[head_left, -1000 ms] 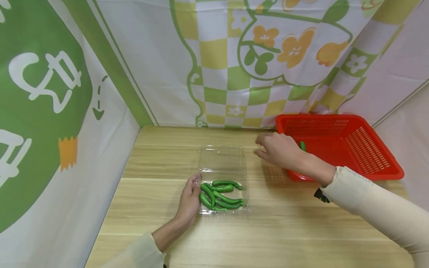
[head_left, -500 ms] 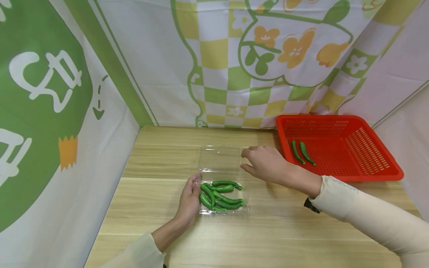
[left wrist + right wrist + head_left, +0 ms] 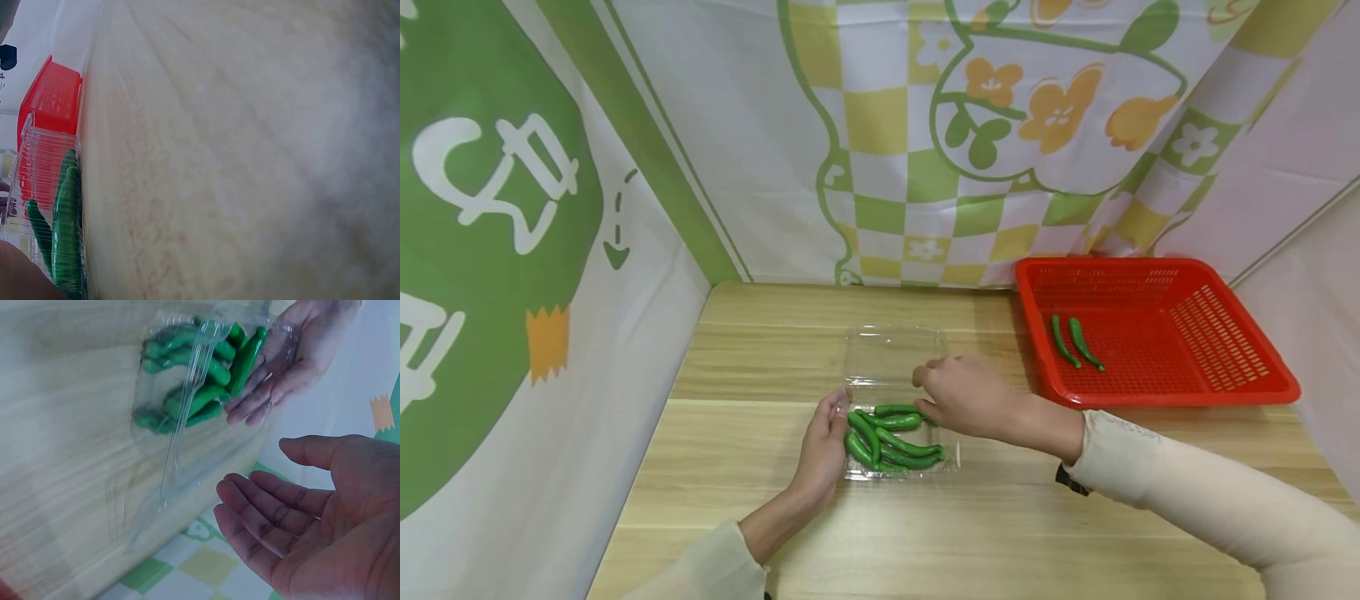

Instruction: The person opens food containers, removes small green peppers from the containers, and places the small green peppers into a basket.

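Note:
A clear plastic clamshell box (image 3: pixel 951 457) lies on the table with its lid (image 3: pixel 895 354) folded back. Several green chili peppers (image 3: pixel 910 450) fill its near half. My left hand (image 3: pixel 823 442) holds the box at its left side; the right wrist view shows that hand (image 3: pixel 312 356) against the box wall. Over the box's right edge, close above the peppers, is my right hand (image 3: pixel 966 396). In the right wrist view its fingers (image 3: pixel 275 525) are loosely bent and apart from the thumb, holding nothing. The left wrist view shows peppers (image 3: pixel 65 237) through the box wall.
A red perforated basket (image 3: pixel 1217 387) stands at the table's back right, with two green chili peppers (image 3: pixel 1078 342) near its left wall. A printed curtain (image 3: pixel 880 217) hangs behind the wooden table (image 3: pixel 760 350).
My right hand has come from the basket's left edge, left and nearer, over the box. Two chili peppers in the basket now show fully. My left hand has stayed at the box.

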`<state>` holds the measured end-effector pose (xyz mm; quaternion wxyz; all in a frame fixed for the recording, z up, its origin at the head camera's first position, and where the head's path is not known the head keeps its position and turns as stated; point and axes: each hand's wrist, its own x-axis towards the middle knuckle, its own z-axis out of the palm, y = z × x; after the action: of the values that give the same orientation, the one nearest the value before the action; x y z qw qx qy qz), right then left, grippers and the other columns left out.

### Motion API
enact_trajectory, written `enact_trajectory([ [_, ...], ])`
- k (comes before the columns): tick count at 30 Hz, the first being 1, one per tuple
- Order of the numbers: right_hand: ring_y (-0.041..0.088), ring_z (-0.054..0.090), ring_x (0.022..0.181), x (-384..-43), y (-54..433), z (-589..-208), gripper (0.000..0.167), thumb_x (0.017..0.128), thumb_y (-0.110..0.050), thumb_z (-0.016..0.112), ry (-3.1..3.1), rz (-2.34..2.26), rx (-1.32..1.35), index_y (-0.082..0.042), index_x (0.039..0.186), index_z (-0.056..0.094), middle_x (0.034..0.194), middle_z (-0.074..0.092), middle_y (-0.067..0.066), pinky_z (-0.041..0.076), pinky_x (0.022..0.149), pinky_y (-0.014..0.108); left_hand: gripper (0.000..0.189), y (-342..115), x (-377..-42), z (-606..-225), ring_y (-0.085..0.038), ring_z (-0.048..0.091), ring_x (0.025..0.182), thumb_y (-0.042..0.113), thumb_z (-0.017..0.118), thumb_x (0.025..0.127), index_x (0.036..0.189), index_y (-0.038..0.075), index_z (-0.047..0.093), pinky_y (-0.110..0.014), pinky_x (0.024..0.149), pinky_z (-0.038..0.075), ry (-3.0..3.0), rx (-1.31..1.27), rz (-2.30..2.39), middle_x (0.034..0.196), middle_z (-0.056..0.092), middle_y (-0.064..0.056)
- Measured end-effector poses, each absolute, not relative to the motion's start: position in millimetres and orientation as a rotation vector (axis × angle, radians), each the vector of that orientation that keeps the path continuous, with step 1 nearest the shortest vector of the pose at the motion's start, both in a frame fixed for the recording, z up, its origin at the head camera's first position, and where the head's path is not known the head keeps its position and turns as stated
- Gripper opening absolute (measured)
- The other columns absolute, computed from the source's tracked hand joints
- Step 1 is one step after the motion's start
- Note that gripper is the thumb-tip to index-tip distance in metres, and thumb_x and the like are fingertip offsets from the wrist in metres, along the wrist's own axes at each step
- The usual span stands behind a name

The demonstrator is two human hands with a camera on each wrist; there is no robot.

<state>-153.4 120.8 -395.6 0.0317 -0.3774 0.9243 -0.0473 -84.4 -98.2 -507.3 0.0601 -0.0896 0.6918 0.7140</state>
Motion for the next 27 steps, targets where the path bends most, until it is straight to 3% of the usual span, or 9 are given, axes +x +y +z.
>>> enact_trajectory([
  [5, 0.022, 0.075, 0.078, -148, 112, -402, 0.018, 0.096, -0.025, 0.077, 2.802, -0.186, -1.181, -0.008, 0.103, 0.078, 0.096, 0.078, 0.004, 0.062, 0.056, 0.039, 0.048, -98, -84, -507, -0.038, 0.021, 0.16, 0.009, 0.032, 0.115, 0.162, 0.0, 0.03, -0.05, 0.133, 0.018, 2.083, -0.266, 2.168, 0.172, 0.029, -0.017],
  [12, 0.011, 0.056, 0.062, -144, 102, -415, 0.021, 0.093, -0.027, 0.078, 2.776, -0.198, -1.201, -0.016, 0.079, 0.068, 0.074, 0.065, -0.004, 0.051, 0.047, 0.034, 0.047, -97, -84, -509, -0.037, 0.025, 0.159, 0.01, 0.033, 0.115, 0.161, 0.0, 0.032, -0.05, 0.132, 0.022, 2.078, -0.27, 2.183, 0.171, 0.031, -0.017],
  [19, 0.011, 0.051, 0.058, -140, 97, -429, 0.024, 0.091, -0.024, 0.077, 2.747, -0.228, -1.232, -0.015, 0.073, 0.064, 0.069, 0.063, -0.003, 0.048, 0.045, 0.03, 0.047, -97, -85, -509, -0.038, 0.023, 0.159, 0.011, 0.033, 0.116, 0.161, 0.0, 0.032, -0.051, 0.133, 0.02, 2.093, -0.271, 2.174, 0.171, 0.032, -0.017],
  [27, 0.01, 0.046, 0.052, -137, 92, -440, 0.034, 0.086, -0.013, 0.073, 2.719, -0.265, -1.219, -0.02, 0.064, 0.048, 0.062, 0.053, -0.005, 0.045, 0.041, 0.028, 0.047, -96, -86, -509, -0.038, 0.023, 0.159, 0.01, 0.033, 0.115, 0.161, -0.001, 0.032, -0.05, 0.133, 0.019, 2.106, -0.274, 2.173, 0.17, 0.033, -0.017],
])
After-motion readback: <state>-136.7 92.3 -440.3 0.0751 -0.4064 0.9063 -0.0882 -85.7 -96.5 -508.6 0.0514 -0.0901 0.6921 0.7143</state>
